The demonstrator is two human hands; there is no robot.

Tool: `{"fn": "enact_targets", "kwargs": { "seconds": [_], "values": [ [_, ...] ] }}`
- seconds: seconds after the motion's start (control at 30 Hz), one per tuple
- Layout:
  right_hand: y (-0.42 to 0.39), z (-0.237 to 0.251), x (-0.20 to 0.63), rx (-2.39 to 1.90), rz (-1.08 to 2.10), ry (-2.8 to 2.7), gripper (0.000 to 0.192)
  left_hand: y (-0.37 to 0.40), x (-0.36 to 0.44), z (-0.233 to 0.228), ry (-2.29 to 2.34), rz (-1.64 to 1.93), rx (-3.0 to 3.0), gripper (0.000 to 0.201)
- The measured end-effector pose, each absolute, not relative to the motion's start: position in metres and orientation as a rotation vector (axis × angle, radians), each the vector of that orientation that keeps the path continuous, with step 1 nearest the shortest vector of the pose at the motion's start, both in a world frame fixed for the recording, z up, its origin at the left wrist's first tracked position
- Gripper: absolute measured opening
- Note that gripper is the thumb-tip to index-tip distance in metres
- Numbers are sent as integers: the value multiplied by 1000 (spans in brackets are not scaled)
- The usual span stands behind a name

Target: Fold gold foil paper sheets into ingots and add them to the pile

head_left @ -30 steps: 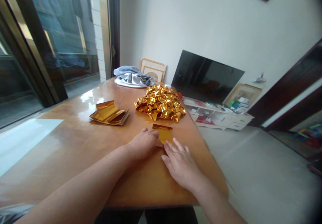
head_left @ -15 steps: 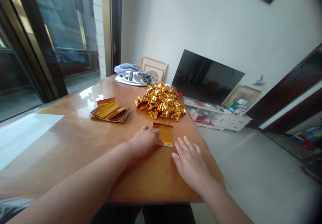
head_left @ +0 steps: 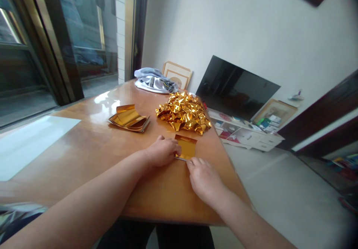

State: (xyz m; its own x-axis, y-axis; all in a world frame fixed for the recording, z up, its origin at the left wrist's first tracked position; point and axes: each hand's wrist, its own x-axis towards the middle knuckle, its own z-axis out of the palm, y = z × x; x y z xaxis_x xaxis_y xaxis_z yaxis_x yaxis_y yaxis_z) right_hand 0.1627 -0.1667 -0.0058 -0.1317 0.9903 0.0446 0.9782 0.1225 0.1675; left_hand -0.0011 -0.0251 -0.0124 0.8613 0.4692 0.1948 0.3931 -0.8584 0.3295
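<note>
A small sheet of gold foil paper [head_left: 187,147] lies on the table in front of me, its near edge showing a thin pale strip. At its left side, the curled fingers of my left hand [head_left: 162,151] grip the near left corner. My right hand [head_left: 204,177] is closed at the near right corner, thumb and fingertips together on the edge. Just beyond the sheet is a heap of folded gold foil pieces [head_left: 186,114]. Further left rests a stack of gold foil paper [head_left: 130,121], its top sheets bent up.
The wooden table [head_left: 167,197] has its right edge close to my right forearm. Folded clothes [head_left: 153,81] sit at the far end. A pale sheet [head_left: 33,141] covers the left part. Beyond stand a television [head_left: 236,87] and a white cabinet [head_left: 248,137].
My right hand has moved left and its spread fingers have closed at the foil sheet's near right corner. My left hand stays at the left side. The camera view has shifted slightly.
</note>
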Motion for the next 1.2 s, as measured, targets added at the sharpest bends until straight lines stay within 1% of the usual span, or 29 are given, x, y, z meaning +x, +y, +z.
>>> {"fn": "enact_targets", "kwargs": {
  "seconds": [0.13,0.3,0.57,0.87,1.2],
  "values": [
    [-163,-5,163,1910,328,2312,28,-22,-3,-11,725,346,2711,27],
    [-160,-4,164,1794,408,2369,25,-17,-6,-11,777,297,2654,27],
    [-157,0,160,1680,333,2473,30,-12,-6,-12,830,276,2561,28],
    [-150,4,154,1657,258,2497,32,-10,-6,-10,875,234,2516,27],
    [-137,7,140,1651,189,2525,38,-9,-7,-11,868,225,2508,30]
  ]
}}
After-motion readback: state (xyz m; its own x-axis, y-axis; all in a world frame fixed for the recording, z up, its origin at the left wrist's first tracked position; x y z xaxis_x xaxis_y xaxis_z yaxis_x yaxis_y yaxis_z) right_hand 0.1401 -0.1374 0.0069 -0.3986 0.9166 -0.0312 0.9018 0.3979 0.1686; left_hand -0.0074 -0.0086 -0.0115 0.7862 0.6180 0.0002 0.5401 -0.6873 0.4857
